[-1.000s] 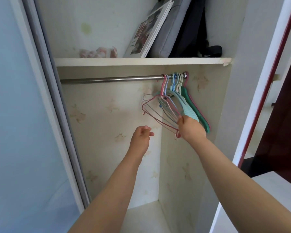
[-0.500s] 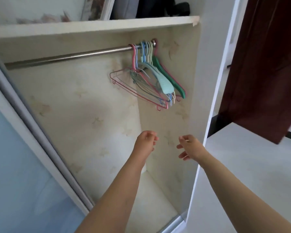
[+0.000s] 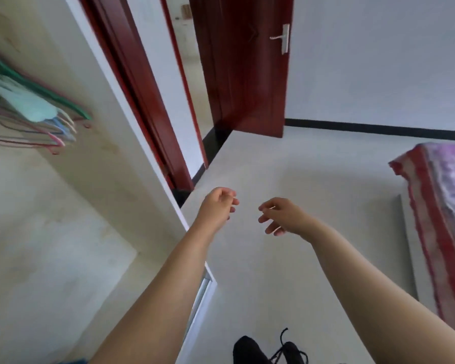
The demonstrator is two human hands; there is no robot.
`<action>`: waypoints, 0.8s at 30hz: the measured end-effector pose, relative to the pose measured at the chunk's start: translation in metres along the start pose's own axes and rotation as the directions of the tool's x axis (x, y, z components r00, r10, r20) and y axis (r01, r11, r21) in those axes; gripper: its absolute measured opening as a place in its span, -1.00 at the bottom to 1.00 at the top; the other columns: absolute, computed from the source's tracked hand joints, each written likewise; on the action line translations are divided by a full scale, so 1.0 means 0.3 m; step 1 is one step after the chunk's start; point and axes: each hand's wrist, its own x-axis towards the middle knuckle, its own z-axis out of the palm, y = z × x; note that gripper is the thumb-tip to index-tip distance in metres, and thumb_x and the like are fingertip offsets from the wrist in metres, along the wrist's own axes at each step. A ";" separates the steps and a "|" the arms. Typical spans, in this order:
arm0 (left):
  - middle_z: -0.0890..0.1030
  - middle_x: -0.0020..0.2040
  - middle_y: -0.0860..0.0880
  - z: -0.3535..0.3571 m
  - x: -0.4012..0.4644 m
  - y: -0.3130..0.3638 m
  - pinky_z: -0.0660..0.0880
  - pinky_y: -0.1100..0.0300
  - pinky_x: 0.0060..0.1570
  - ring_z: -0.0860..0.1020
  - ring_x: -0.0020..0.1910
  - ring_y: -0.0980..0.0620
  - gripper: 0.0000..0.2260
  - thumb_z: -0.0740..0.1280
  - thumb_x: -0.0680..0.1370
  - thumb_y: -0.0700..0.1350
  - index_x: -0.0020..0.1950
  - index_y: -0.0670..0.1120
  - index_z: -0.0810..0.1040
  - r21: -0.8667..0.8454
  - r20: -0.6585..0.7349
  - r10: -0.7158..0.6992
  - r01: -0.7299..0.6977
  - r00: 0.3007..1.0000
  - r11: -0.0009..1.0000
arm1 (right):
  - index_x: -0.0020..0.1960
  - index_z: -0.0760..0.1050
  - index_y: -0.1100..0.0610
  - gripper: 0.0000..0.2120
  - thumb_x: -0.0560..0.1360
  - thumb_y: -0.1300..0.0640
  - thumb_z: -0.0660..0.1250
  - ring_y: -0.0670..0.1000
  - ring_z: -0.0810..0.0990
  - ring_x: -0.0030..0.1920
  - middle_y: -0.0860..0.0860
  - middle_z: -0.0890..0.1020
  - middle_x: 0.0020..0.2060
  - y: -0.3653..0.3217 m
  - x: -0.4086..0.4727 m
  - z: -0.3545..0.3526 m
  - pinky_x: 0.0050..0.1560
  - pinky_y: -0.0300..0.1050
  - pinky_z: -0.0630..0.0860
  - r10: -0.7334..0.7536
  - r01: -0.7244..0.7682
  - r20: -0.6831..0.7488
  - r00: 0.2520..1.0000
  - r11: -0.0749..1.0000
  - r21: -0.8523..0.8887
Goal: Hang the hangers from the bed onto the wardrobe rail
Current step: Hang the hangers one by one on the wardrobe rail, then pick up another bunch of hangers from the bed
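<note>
Both empty, fingers loosely curled: our left hand (image 3: pixel 219 206) and right hand (image 3: pixel 281 216) over bare floor; hangers (image 3: pixel 34 111) bunched inside wardrobe's left edge, bed (image 3: pixel 447 206) at right; we should gather several hooks aligned.

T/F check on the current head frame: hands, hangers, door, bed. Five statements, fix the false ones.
1. Both hands hold nothing. True: the left hand and right hand hang loosely curled over the floor.
2. The hangers lie on the bed. False: they hang inside the wardrobe, at the frame's left edge.
3. The dark red door stands open. True.
4. The bed is at the frame's left. False: it is at the right edge.
5. The right hand touches the hangers. False: it is well apart from them.
</note>
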 end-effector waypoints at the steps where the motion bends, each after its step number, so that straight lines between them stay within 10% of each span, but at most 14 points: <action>1: 0.62 -0.03 0.03 0.078 -0.001 0.024 0.50 0.20 -0.11 0.58 -0.06 0.06 -0.81 0.11 0.65 -0.03 0.06 -0.01 0.51 0.003 0.029 0.010 -0.010 1.000 1.000 | 0.16 0.46 0.14 -0.81 0.58 0.15 0.16 0.01 0.62 -0.31 0.04 0.65 -0.07 0.045 -0.022 -0.058 -0.34 -0.20 0.52 0.011 -0.011 -0.021 1.000 1.000 0.007; 24: 0.58 -0.21 0.01 1.959 0.046 0.556 0.38 0.26 -0.32 0.50 -0.31 0.11 -0.76 0.12 0.66 -0.16 -0.10 -0.01 0.53 0.017 0.702 0.023 -0.049 0.712 0.999 | 0.03 0.52 0.10 -0.88 0.60 0.14 0.20 -0.03 0.61 -0.31 0.06 0.67 -0.11 1.023 -0.465 -1.461 -0.16 -0.07 0.59 0.434 -0.152 -0.528 0.730 0.857 0.493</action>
